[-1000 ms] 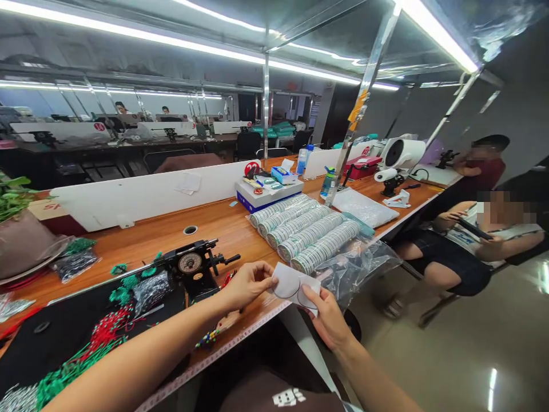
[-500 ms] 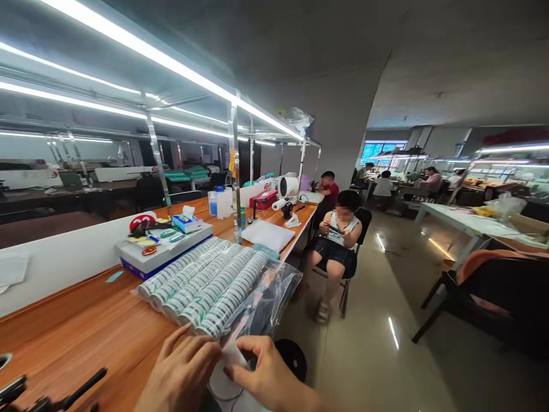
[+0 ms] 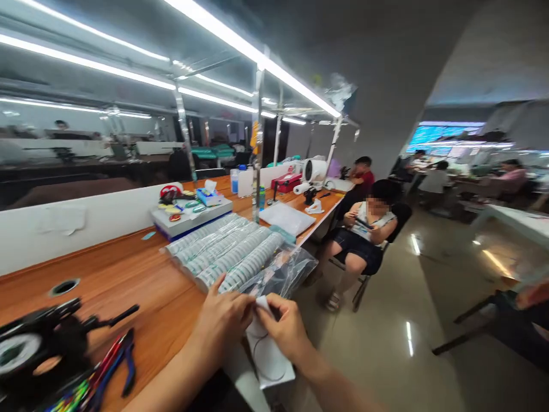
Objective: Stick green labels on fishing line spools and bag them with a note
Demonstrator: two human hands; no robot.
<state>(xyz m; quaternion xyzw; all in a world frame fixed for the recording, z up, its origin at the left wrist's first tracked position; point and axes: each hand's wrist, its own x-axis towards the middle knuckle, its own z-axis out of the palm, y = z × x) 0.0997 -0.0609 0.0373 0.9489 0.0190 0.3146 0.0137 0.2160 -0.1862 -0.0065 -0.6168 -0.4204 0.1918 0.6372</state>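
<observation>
Over the table's near edge, my left hand (image 3: 223, 320) and my right hand (image 3: 286, 327) come together at the fingertips. Both pinch the top of a white sheet (image 3: 274, 363) marked with round outlines, which hangs down below the fingers. The left index finger points up, close to a clear plastic bag (image 3: 289, 269). Rows of stacked white discs with green print (image 3: 240, 254) lie in that bag on the wooden table (image 3: 163, 303). Motion blurs the fingertips slightly.
A black machine (image 3: 51, 343) and pliers with blue and red handles (image 3: 128, 366) are at lower left. Behind the discs, a flat box (image 3: 193, 214) carries small items. Metal posts (image 3: 257, 143) rise from the table. A seated person (image 3: 364, 229) is to the right.
The view has swung left, bringing the machine and pliers into sight. My hands sit higher and further right in the picture, still pinching the white sheet, and more of it shows.
</observation>
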